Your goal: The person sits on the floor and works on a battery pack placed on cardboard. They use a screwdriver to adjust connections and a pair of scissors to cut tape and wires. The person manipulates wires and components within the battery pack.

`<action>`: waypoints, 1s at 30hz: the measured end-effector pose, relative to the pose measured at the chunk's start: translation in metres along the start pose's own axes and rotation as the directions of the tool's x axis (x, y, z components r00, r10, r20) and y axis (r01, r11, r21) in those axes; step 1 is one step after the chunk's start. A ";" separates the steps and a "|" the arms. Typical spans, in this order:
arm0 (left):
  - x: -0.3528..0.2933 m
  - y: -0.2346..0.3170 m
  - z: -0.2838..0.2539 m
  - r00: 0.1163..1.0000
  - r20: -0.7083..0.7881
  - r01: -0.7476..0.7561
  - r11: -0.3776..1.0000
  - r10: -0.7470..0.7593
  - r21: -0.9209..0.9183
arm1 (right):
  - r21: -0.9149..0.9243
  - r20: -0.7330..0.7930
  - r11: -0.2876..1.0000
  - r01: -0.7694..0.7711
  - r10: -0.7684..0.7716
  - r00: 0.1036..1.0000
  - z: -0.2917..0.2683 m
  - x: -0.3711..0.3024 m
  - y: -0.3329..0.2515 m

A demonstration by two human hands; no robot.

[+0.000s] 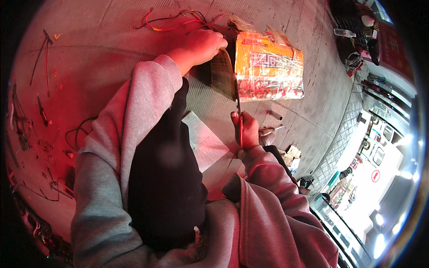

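Two hands work mid-frame: left hand grips the orange pack, right hand is closed around red-handled scissors cutting it.

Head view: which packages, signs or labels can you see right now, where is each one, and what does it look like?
Orange package: on the floor at upper centre, blocky, clear-wrapped, red and white print; the left hand rests at its left end.
Dark flap: on the package's left end, flat, meeting the scissors held by the right hand.
Round sign: far right, red with a white bar.
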State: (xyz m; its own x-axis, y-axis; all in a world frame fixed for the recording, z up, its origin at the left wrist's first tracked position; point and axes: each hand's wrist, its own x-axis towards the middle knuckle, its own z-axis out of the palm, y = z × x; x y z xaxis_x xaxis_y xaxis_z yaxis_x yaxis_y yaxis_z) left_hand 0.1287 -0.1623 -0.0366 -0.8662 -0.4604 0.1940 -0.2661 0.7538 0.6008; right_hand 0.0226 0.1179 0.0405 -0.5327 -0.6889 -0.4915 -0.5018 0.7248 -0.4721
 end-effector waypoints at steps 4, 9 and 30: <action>-0.001 -0.003 0.003 1.000 -0.017 -0.018 0.999 0.017 -0.046 | -0.004 -0.024 1.000 0.010 -0.010 1.000 0.005 -0.002 0.003; -0.003 -0.003 0.002 1.000 0.000 0.020 0.998 -0.020 -0.061 | 0.003 -0.107 1.000 0.017 -0.017 0.994 0.013 -0.005 -0.001; -0.034 -0.015 0.017 0.997 -0.028 0.064 0.970 -0.072 -0.235 | -0.496 0.256 0.868 -0.031 0.180 0.950 -0.076 0.023 -0.056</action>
State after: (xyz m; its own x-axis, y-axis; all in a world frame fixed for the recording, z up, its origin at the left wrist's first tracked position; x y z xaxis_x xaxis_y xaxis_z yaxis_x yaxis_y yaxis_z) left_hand 0.1547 -0.1502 -0.0654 -0.8324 -0.5268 0.1718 -0.2137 0.5913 0.7776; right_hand -0.0134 0.0620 0.1107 -0.4217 -0.5248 -0.7394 -0.7569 0.6528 -0.0317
